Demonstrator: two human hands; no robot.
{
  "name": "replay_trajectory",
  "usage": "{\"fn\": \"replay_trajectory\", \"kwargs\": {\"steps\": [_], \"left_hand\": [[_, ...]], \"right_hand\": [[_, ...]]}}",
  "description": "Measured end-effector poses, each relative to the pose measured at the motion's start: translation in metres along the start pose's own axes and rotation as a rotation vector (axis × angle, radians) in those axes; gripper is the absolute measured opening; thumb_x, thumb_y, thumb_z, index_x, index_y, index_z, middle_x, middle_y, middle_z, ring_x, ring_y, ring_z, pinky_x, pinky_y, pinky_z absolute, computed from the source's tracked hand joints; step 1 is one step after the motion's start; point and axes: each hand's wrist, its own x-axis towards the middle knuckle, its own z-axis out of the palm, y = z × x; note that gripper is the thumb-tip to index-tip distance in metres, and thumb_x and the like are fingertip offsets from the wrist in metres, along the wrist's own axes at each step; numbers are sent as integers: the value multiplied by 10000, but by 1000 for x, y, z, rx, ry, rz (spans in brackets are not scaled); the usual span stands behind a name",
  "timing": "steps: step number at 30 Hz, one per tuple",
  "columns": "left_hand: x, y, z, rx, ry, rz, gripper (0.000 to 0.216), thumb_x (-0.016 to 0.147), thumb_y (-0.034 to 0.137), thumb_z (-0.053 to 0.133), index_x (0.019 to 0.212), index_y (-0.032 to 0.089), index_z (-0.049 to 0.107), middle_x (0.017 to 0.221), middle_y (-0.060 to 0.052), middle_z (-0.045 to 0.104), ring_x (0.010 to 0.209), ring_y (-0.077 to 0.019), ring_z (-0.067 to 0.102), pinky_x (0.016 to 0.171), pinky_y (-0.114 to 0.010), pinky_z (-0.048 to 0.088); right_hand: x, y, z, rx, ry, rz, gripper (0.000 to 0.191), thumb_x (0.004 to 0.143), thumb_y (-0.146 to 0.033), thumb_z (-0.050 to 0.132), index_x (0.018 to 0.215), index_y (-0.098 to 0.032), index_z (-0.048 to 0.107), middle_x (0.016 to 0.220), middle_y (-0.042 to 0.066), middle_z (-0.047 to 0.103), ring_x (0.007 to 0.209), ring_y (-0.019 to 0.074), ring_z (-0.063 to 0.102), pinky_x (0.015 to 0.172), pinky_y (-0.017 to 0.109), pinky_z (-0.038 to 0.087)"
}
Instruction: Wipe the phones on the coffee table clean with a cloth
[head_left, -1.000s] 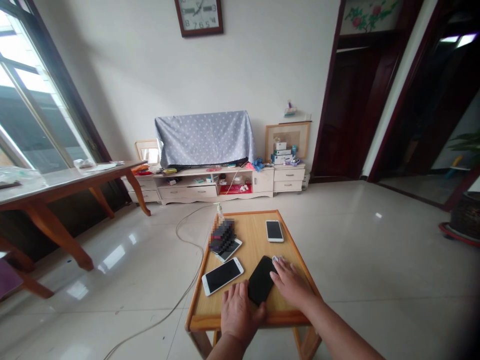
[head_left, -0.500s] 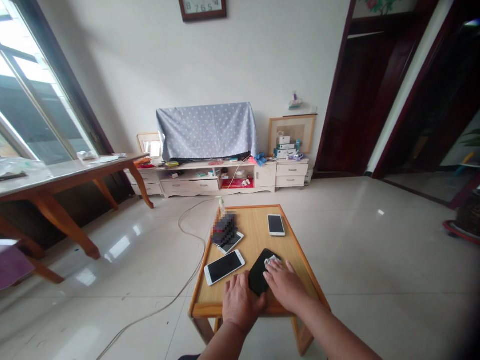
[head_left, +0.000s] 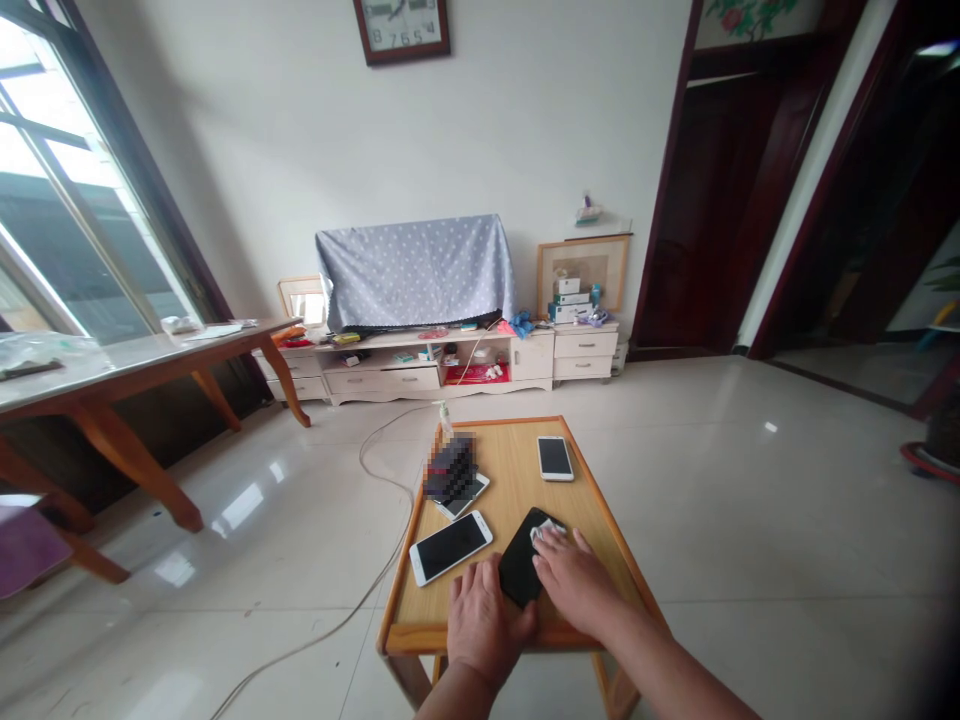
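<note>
A black phone (head_left: pixel 519 568) lies near the front edge of a small wooden table (head_left: pixel 517 490). My left hand (head_left: pixel 484 620) rests flat on the table and presses against the phone's near left corner. My right hand (head_left: pixel 576 582) lies over the phone's right side, fingers pressing a small white cloth (head_left: pixel 546 530) onto the screen. A white phone (head_left: pixel 450 547) lies to the left, another white phone (head_left: pixel 555 458) sits farther back, and a blurred-out dark object (head_left: pixel 450 470) sits on a further phone.
A white cable (head_left: pixel 352 600) runs over the tiled floor left of the table. A long wooden table (head_left: pixel 127 370) stands at the left by the window. A low TV cabinet (head_left: pixel 450 360) with a cloth-covered screen is against the far wall. Dark doorways open at the right.
My right hand slid the cloth from the phone's far right corner inward onto its screen. My left hand stayed at the phone's near corner. The camera shifted slightly.
</note>
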Motion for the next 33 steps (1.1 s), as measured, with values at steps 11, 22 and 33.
{"fn": "replay_trajectory", "kwargs": {"steps": [11,22,33], "left_hand": [[2,-2,6,10,15,22,626,766,450,669,1324,194,549,1245,-100,681,1216,-309,551,1060,-434,324],[6,0,5,9,-45,-15,619,783,380,627,1371,206,547,1337,-106,670,1259,-301,553,1091,-433,311],[0,4,-3,11,-51,-37,658,754,450,642,1353,189,566,1310,-117,675,1248,-315,551,1088,-439,326]], "right_hand": [[26,2,-5,24,28,-51,549,1039,-285,280,1534,-165,484,1621,130,423,1546,262,304,1266,566,107],[12,-29,15,66,-35,-186,538,1040,-318,331,1542,-197,484,1606,96,451,1530,210,340,1279,414,160],[11,-19,6,7,-37,-82,584,1018,-317,330,1564,-140,442,1649,122,360,1553,273,286,1273,495,197]]}}
